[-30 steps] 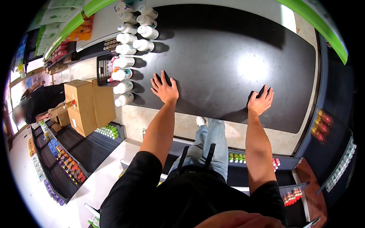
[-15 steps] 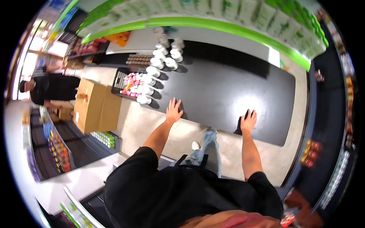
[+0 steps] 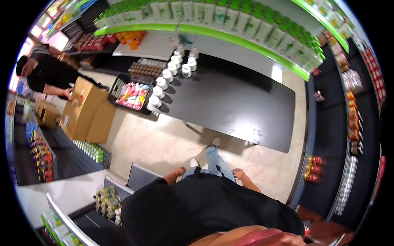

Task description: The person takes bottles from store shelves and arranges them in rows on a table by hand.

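Observation:
Both my arms hang down close to my body, back from the black table (image 3: 246, 102). My left hand (image 3: 179, 171) is beside my left thigh, and my right hand (image 3: 238, 173) is beside my right thigh. Seen from above, the fingers of both are foreshortened and mostly hidden; no object shows in either hand. At the table's left end stand white bottles (image 3: 167, 75) in two rough rows. Against that end is a black crate (image 3: 117, 91) filled with small red, white and orange packs.
A shelf with green-capped bottles (image 3: 199, 12) spans the far side. On the left are a cardboard box (image 3: 84, 110) and a person (image 3: 51, 74) with a hand at it. Stocked dark shelves (image 3: 328, 127) line the right. Behind my left side stand small bottles (image 3: 107, 201).
Both my hands have left the tabletop and come back to my sides. My view has shifted, with the table now farther from me. The person at left has moved nearer the cardboard box.

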`<state>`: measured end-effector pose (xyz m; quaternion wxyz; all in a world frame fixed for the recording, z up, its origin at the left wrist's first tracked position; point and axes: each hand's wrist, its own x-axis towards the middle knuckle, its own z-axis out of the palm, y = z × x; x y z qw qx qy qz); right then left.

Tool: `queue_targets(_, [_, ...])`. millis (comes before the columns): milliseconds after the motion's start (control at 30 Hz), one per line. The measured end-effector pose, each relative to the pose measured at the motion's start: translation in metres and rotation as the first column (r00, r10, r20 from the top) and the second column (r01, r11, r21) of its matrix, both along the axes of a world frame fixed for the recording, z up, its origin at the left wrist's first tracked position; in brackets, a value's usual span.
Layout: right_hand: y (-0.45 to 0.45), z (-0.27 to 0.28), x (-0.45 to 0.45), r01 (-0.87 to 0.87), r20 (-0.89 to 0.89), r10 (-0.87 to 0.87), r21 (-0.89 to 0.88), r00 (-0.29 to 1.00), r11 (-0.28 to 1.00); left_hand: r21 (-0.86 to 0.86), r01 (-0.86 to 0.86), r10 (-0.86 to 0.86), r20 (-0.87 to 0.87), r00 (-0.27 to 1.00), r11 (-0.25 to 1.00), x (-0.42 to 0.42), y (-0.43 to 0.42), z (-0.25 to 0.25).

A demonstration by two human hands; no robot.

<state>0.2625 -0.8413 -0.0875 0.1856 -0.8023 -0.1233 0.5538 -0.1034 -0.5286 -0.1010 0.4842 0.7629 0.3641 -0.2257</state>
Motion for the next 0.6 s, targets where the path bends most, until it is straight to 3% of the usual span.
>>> queue_targets(33, [-0.008, 0.006, -0.02, -0.163, 0.228, 0.178, -0.081, 0.957, 0.983, 0.035, -0.081, 0.083, -0.046, 0.995, 0.996, -0.008, -0.018, -0.024])
queue_targets(67, [-0.012, 0.032, -0.035, -0.133, 0.329, 0.149, -0.07, 0.932, 0.989, 0.028, 0.171, -0.169, -0.04, 0.985, 0.985, -0.012, -0.016, -0.026])
queue_targets(100, [-0.026, 0.034, -0.038, -0.135, 0.322, 0.151, -0.071, 0.934, 0.988, 0.019, 0.411, -0.41, -0.034, 0.911, 0.911, -0.016, -0.02, -0.025])
queue_targets(167, [-0.06, 0.022, -0.037, -0.141, 0.303, 0.152, -0.058, 0.941, 0.988, 0.022, 0.662, -0.662, 0.074, 0.746, 0.749, -0.007, -0.012, -0.021])
queue_targets(200, [-0.074, 0.018, -0.03, 0.04, 0.152, -0.037, -0.012, 0.988, 0.999, 0.039, 0.767, -0.765, 0.12, 0.633, 0.641, 0.004, 0.0, -0.018])
queue_targets(233, [-0.088, 0.014, -0.021, 0.227, -0.009, -0.227, 0.017, 0.974, 0.974, -0.147, 0.586, -0.597, -0.036, 0.802, 0.796, 0.025, 0.005, -0.02])
queue_targets(267, [-0.102, 0.01, -0.01, 0.252, 0.036, -0.254, 0.044, 0.967, 0.967, -0.27, 0.338, -0.402, -0.235, 0.885, 0.902, 0.046, 0.006, -0.025])
queue_targets(333, [-0.114, 0.019, 0.003, 0.323, 0.152, -0.334, 0.095, 0.93, 0.942, -0.105, 0.244, -0.235, 0.089, 0.968, 0.964, 0.076, 0.026, -0.02])
queue_targets(367, [-0.118, 0.036, 0.009, 0.369, 0.225, -0.388, 0.124, 0.894, 0.921, -0.031, 0.192, -0.177, 0.265, 0.948, 0.981, 0.097, 0.034, -0.006])
queue_targets(433, [-0.121, 0.059, 0.025, 0.439, 0.172, -0.464, 0.162, 0.869, 0.884, -0.186, -0.161, 0.183, 0.103, 0.978, 0.969, 0.14, 0.037, 0.005])
queue_targets(467, [-0.128, 0.067, 0.033, 0.471, 0.146, -0.497, 0.18, 0.856, 0.864, -0.227, -0.354, 0.369, 0.027, 0.929, 0.907, 0.167, 0.039, 0.029])
queue_targets(500, [-0.136, 0.072, 0.036, 0.488, 0.143, -0.523, 0.22, 0.84, 0.845, -0.085, -0.078, 0.088, 0.12, 0.989, 0.993, 0.187, 0.049, 0.019])
queue_targets(533, [-0.146, 0.077, 0.045, 0.498, 0.152, -0.545, 0.264, 0.824, 0.826, 0.109, 0.165, -0.183, 0.187, 0.965, 0.98, 0.211, 0.046, 0.04])
queue_targets(567, [-0.161, 0.082, 0.053, 0.503, 0.16, -0.563, 0.303, 0.811, 0.81, 0.132, 0.258, -0.283, 0.223, 0.933, 0.957, 0.232, 0.035, 0.054])
queue_targets(600, [-0.176, 0.091, 0.059, 0.518, 0.184, -0.596, 0.339, 0.782, 0.785, -0.014, 0.001, -0.002, -0.087, 0.996, 1.0, 0.248, 0.022, 0.045])
